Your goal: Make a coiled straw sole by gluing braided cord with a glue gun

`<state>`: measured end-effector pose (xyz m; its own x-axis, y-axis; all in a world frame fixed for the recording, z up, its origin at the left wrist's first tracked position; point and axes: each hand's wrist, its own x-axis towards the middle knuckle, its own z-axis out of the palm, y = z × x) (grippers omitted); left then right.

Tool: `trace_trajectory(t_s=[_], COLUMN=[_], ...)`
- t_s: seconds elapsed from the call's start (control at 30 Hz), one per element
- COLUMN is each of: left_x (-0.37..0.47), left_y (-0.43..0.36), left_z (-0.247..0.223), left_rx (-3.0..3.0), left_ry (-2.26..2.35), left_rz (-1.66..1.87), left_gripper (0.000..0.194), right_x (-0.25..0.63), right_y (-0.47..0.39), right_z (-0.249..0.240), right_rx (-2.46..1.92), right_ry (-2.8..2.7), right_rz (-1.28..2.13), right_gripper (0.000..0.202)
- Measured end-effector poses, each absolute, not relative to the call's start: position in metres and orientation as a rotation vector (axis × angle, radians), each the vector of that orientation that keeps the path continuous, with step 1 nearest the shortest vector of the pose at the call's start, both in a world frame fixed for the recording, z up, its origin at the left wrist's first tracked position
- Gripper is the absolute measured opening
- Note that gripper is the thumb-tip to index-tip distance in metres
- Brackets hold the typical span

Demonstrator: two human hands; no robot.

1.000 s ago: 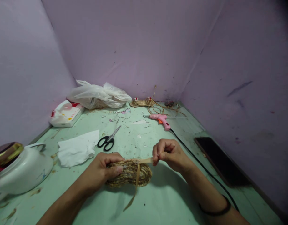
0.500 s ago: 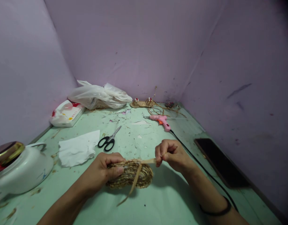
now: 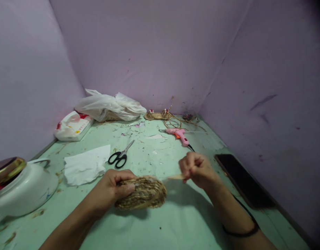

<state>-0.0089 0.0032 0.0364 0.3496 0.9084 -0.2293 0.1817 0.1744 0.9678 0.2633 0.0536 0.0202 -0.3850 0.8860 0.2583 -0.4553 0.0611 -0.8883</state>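
1. Head view, left hand (image 3: 107, 189): the fingers are clenched around the left end of the woven straw piece (image 3: 142, 192), thumb pressed on its top. The piece is an oval coil of braided fibre, held just above the surface (image 3: 175, 222) in front of the person.
2. Head view, right hand (image 3: 196, 168): the fingers are closed in a pinch on the straw strip (image 3: 174, 177). The strip runs taut from the right edge of the woven straw piece to the pinched fingers. A dark band sits on the right wrist.
3. Head view, near items: black-handled scissors (image 3: 120, 157) lie beyond the left hand, beside a sheet of white paper (image 3: 85, 166). A white pot (image 3: 24, 189) with a gold-rimmed lid stands at the left edge.
4. Head view, far items: a pink glue gun (image 3: 178, 133) lies beyond the right hand, its black cord running back toward the right arm. A dark phone (image 3: 241, 180) lies flat at the right, near the wall. A white plastic bag (image 3: 110, 106) and a flat white packet (image 3: 73, 126) rest at the back left. More woven pieces and loose fibre lie at the back centre.
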Motion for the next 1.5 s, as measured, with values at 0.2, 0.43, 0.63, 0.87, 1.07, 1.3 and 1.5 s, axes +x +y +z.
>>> trace_trajectory(t_s=[0.2,0.43,0.63,0.87,1.07,1.3,1.5], left_x=[-0.023,-0.015,-0.012,-0.012,-0.009,0.006,0.036], left_y=[0.01,0.006,0.008,0.011,0.011,0.006,-0.004], left_z=[0.034,0.03,0.025,0.021,0.016,0.018,0.007], left_rx=[1.296,1.016,0.78,0.673,0.676,0.635,0.889], left_ry=[1.14,1.122,1.168,1.152,1.131,1.097,0.962], left_rz=[0.826,0.867,0.964,1.066,1.059,1.13,1.031], left_gripper=[0.026,0.029,0.035,0.033,0.032,0.034,0.034], right_x=[0.293,0.264,0.167,0.083,0.093,0.168,0.2], right_y=[0.064,0.103,0.187,0.238,0.246,0.124,0.013], right_z=[0.03,0.037,0.061,0.035,0.035,0.045,-0.001], right_rx=[-0.608,-0.749,-0.884,-1.098,-1.182,-1.104,-0.911], right_ry=[-1.017,-0.926,-0.965,-1.12,-1.237,-1.163,-0.968], right_rz=[1.38,1.375,1.485,1.573,1.467,1.584,1.874], right_gripper=[0.027,0.027,0.017,0.031,0.032,0.026,0.048])
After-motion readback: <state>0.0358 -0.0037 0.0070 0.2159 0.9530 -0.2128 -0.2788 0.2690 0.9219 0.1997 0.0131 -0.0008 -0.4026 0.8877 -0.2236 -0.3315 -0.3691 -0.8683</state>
